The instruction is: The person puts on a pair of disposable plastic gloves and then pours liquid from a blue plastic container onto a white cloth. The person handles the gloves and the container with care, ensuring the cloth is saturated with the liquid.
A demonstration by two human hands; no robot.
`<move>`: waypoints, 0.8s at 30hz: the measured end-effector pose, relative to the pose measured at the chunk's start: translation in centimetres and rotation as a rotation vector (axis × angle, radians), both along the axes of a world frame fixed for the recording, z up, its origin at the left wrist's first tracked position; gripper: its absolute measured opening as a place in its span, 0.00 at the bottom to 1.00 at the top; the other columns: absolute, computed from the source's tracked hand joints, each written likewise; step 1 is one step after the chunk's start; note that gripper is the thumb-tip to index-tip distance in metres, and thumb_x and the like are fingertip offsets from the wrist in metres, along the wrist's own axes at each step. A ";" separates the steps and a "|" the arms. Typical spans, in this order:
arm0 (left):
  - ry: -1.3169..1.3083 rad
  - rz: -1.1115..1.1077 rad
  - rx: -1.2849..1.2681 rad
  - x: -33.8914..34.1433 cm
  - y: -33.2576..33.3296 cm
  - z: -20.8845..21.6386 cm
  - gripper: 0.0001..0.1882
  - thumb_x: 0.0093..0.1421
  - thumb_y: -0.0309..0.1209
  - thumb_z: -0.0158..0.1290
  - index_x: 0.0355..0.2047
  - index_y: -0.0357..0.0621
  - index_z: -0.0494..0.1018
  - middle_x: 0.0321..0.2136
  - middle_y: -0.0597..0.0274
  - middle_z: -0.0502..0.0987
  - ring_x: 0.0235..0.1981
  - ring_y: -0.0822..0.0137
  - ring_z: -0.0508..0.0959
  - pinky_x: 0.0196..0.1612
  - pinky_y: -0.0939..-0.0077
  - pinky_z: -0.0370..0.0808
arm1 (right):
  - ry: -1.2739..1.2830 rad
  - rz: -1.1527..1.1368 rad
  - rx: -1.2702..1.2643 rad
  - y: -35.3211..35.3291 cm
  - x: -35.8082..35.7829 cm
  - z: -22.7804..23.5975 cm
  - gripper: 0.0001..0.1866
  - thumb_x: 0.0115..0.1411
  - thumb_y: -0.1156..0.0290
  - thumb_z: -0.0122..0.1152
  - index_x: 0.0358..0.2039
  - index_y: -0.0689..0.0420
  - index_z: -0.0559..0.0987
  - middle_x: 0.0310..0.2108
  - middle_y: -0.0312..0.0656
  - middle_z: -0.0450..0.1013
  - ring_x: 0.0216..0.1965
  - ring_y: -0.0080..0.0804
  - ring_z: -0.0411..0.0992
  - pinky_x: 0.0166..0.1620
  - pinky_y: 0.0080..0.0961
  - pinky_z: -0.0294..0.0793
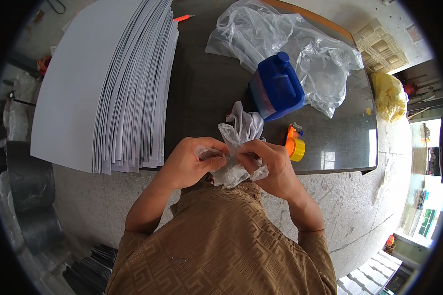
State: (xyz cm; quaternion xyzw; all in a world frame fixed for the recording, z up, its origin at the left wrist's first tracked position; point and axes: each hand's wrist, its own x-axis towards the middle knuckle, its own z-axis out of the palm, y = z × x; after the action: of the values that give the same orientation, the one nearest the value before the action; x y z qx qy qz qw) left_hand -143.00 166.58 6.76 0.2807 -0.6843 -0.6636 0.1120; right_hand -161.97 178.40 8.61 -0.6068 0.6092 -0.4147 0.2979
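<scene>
Close to my body, at the table's front edge, both hands grip a crumpled clear plastic bag (230, 173). The fingers and thumb of my left hand (194, 160) pinch its left side. My right hand (270, 164) has its fingers closed on the other side, with some film sticking out below them. Just beyond my hands lies a bunched pale grey cloth (246, 123), partly hidden by the bag. A blue plastic jug (280, 88) with a cap and handle stands behind the cloth. To the right of my right hand sits an orange tape dispenser with yellow tape (295, 147).
A tall stack of large white sheets (118, 88) fills the left of the dark table (197, 78). Loose clear plastic sheeting (261, 29) lies at the back. An orange cutter (183, 18) rests beside the stack. A yellow bag (390, 97) stands past the right edge.
</scene>
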 end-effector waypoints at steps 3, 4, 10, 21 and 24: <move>-0.031 0.002 0.059 -0.1 0.0 0.3 0.11 0.60 0.25 0.61 0.42 0.33 0.78 0.32 0.58 0.82 0.31 0.75 0.81 0.32 0.80 0.80 | 0.024 -0.006 -0.019 0.1 0.0 0.0 0.09 0.54 0.84 0.66 0.36 0.63 0.79 0.28 0.43 0.77 0.28 0.31 0.77 0.32 0.26 0.74; -0.047 0.006 0.098 -0.2 0.1 0.4 0.11 0.60 0.25 0.61 0.42 0.33 0.78 0.32 0.58 0.82 0.30 0.75 0.81 0.30 0.81 0.80 | 0.025 -0.001 -0.021 0.1 -0.1 -0.2 0.09 0.54 0.84 0.66 0.36 0.63 0.79 0.28 0.43 0.77 0.28 0.30 0.77 0.32 0.25 0.74; -0.008 0.015 0.029 -0.6 0.1 0.1 0.09 0.60 0.26 0.62 0.39 0.35 0.77 0.28 0.62 0.80 0.21 0.78 0.76 0.22 0.81 0.75 | 0.026 0.009 -0.026 0.4 -0.3 -0.5 0.21 0.41 0.89 0.61 0.39 0.62 0.76 0.27 0.42 0.75 0.28 0.32 0.76 0.33 0.25 0.74; 0.020 0.041 -0.120 -0.6 0.4 0.5 0.08 0.57 0.22 0.62 0.35 0.34 0.76 0.31 0.58 0.80 0.35 0.67 0.82 0.39 0.73 0.79 | 0.046 0.040 -0.038 0.5 -0.4 -0.5 0.28 0.34 0.89 0.63 0.41 0.61 0.75 0.25 0.39 0.72 0.27 0.32 0.74 0.32 0.25 0.73; 0.051 0.064 -0.171 -0.5 0.5 0.3 0.07 0.56 0.21 0.61 0.34 0.34 0.76 0.31 0.57 0.79 0.37 0.64 0.83 0.41 0.73 0.79 | 0.057 0.024 -0.047 0.6 -0.4 -1.0 0.28 0.35 0.89 0.64 0.42 0.61 0.76 0.25 0.40 0.73 0.26 0.33 0.74 0.31 0.25 0.73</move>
State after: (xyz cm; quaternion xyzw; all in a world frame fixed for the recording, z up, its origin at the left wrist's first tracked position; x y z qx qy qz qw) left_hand -143.52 167.12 7.11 0.2747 -0.7262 -0.6057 0.1741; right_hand -162.42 179.04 7.66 -0.6324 0.6001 -0.4081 0.2710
